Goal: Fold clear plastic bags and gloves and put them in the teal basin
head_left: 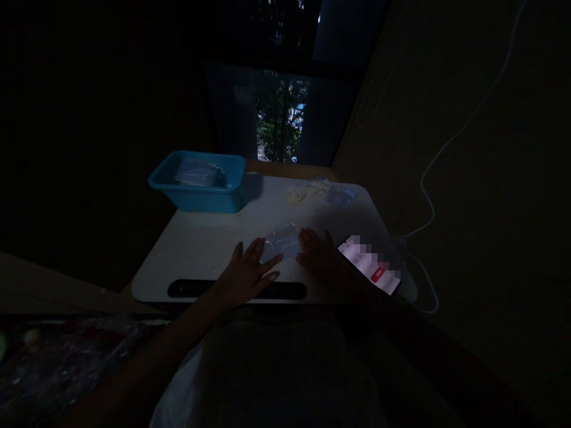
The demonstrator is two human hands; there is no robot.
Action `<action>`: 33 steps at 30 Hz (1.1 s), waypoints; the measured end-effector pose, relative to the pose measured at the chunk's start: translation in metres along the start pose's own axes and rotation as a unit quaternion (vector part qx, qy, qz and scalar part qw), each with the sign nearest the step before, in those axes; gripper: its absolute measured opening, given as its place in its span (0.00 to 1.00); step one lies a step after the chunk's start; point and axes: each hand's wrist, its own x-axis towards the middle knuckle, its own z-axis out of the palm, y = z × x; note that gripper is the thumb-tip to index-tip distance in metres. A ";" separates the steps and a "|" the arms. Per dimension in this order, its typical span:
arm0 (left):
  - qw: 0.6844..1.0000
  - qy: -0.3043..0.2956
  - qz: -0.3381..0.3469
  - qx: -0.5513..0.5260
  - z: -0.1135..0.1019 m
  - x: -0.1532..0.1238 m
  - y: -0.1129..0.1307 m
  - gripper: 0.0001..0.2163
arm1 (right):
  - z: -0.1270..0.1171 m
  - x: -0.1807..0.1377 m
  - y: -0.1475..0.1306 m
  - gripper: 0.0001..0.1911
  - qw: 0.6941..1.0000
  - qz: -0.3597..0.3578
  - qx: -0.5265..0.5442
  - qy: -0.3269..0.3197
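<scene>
A clear plastic bag (282, 242) lies on the white table (196, 244) in front of me. My left hand (247, 270) rests at its left edge, fingers spread and touching the plastic. On the other side, my right hand (314, 252) touches the bag's right edge with its fingertips. That hand is in deep shadow, but its fingers look extended and the thumb apart. The dim light hides whether anything is inside the bag.
A blue plastic basin (200, 199) with clear-wrapped packs (198, 173) stands at the back left. Crumpled pale items (307, 189) and another clear packet (341, 195) lie at the back right. A lit phone (370, 264) is right of my hand, near a white cable (430, 202).
</scene>
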 end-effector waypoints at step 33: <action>1.000 -0.005 -0.023 0.014 0.006 -0.001 0.000 0.30 | -0.002 0.029 -0.021 0.25 1.000 0.018 0.017 -0.014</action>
